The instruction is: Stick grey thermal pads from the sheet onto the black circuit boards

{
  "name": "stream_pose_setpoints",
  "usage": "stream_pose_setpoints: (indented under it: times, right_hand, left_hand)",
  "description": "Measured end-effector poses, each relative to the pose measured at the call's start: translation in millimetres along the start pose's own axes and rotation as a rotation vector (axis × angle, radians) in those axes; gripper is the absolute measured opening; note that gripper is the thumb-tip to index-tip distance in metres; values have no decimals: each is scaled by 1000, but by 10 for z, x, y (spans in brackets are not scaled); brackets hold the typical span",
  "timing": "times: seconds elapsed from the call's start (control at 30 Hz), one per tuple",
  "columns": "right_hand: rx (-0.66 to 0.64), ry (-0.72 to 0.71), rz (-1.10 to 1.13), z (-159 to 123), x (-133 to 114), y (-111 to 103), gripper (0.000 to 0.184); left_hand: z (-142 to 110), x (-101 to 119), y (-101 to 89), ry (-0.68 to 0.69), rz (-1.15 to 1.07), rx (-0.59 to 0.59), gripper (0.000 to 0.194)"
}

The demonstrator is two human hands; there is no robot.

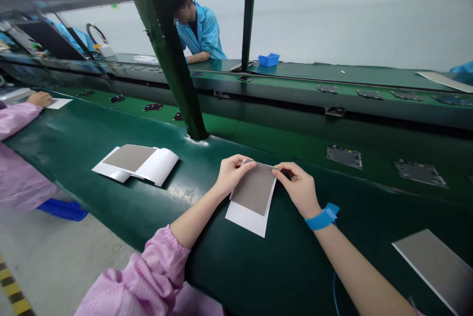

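A grey-brown sheet (254, 190) with a white backing sheet (247, 218) under it is in front of me at the bench's middle. My left hand (233, 174) pinches its far left corner, thumb on top. At the far right corner, my right hand (297, 185) has thumb and fingers closed on the edge. The white backing sticks out on the near side. A blue wrist strap (322, 217) with a cord circles my right wrist. To the left lies a stack of similar grey sheets (131, 157) with curling white paper (159, 165).
Another grey sheet (436, 266) lies at the right. Circuit boards (344, 156) rest along the green conveyor (258, 136) beyond the bench. A green post (172, 54) rises ahead. A co-worker's hand (40, 99) is at left; a person in blue (205, 30) leans opposite, near a blue bin (269, 60).
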State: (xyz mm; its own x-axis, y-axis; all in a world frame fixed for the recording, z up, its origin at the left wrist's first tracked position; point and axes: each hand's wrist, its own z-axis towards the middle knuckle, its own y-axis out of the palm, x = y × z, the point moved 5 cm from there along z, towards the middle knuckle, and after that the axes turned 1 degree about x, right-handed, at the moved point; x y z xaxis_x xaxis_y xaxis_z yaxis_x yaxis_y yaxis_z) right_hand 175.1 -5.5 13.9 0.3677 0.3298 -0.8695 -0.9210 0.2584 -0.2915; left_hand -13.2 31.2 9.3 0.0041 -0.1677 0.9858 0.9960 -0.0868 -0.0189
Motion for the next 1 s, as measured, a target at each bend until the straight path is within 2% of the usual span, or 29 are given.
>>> stream_pose_setpoints:
  times: [0.1,0.3,0.4,0.67,1.0]
  right_hand:
    - [45,-53,-19,3,-1,-22,27]
    - [149,-255,-199,-32,-147,-65,18]
    - [165,-290,-244,-42,-178,-66,17]
    - [46,-151,-122,-1,-58,-16,30]
    - [-36,-26,-24,12,56,48,33]
  left_hand:
    - [4,2,5,-10,-4,-7,24]
    - [6,-34,24,-32,-21,-27,26]
    - [6,-35,30,-52,-30,-28,27]
    - [6,-16,9,-45,-7,-3,29]
    - [7,-8,4,-40,-28,25,35]
